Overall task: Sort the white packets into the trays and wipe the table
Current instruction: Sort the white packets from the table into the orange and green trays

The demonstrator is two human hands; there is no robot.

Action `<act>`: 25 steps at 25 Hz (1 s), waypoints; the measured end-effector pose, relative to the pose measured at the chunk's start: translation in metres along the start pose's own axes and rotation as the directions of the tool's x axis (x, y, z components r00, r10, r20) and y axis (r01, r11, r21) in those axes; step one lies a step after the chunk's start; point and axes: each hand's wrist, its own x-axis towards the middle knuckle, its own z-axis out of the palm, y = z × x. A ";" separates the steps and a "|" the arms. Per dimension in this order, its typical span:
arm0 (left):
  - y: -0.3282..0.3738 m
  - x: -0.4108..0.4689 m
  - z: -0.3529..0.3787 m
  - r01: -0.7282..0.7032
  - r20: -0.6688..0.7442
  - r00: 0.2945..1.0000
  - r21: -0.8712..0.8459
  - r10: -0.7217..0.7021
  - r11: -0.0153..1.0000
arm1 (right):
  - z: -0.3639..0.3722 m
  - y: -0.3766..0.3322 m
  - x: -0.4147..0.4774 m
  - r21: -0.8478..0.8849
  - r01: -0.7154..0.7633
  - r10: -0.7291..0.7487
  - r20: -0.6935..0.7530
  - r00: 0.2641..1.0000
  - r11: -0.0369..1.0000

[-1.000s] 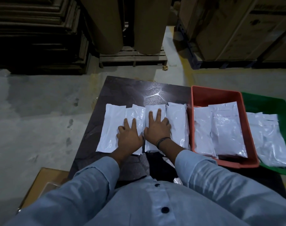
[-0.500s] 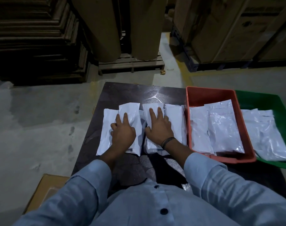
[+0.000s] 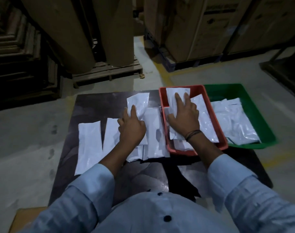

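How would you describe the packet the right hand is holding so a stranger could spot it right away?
Find the red tray, which sits between the bare dark table and the green tray. The right hand reaches into it, holding a white packet that sticks up past the fingertips toward the tray's far rim. The other packets in that tray lie flat, with no hand on them.
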 end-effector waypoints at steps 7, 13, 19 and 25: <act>0.070 -0.003 0.032 -0.034 -0.005 0.999 0.037 0.034 0.999 | 0.023 0.089 0.005 -0.317 0.008 0.094 0.306 0.948 0.948; 0.098 -0.010 0.052 0.011 -0.001 1.000 0.105 -0.011 0.994 | 0.042 0.094 0.011 -0.134 -0.074 0.118 0.357 0.927 0.988; 0.136 -0.012 0.088 -0.013 0.042 0.999 0.139 0.007 0.990 | 0.025 0.113 0.022 0.088 -0.027 -0.001 0.299 0.954 0.996; 0.122 -0.011 0.138 -0.232 0.120 0.973 0.451 0.199 0.862 | 0.006 0.133 0.018 0.222 0.041 -0.095 0.236 0.967 0.974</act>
